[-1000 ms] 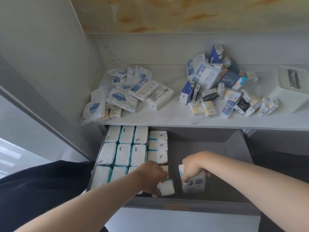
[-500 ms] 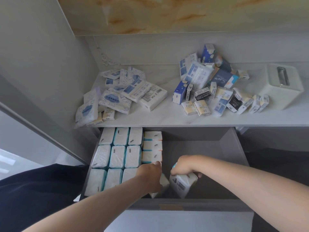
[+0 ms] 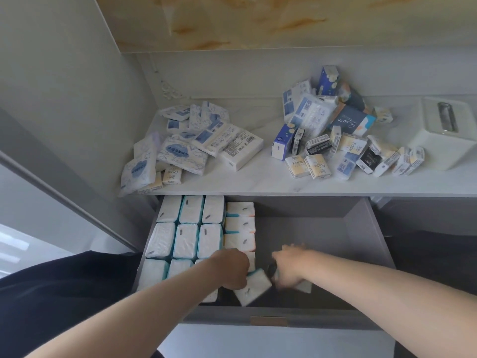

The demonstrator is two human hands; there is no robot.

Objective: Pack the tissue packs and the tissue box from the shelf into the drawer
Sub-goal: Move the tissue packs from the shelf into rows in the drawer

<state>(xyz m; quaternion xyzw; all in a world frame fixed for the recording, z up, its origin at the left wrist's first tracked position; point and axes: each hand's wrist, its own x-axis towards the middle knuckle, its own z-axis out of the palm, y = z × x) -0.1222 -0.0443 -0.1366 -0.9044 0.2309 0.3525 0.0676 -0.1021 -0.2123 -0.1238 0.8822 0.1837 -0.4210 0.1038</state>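
Judging by its crinkled wrap, the tissue pack (image 3: 254, 288) is light, soft and a bit slippery, best pinched across its short edges. Left hand (image 3: 232, 270) curls round it, tilted, low in the drawer (image 3: 361, 228); right hand (image 3: 289, 271) is blurred over a second pack (image 3: 305, 286), grip unclear. The stiff-looking tissue box (image 3: 444, 140) sits on the shelf (image 3: 258, 184).

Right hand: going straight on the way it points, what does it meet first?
Probably the tilted tissue pack that the left hand grips, close beside the right hand; blur leaves depth unclear.
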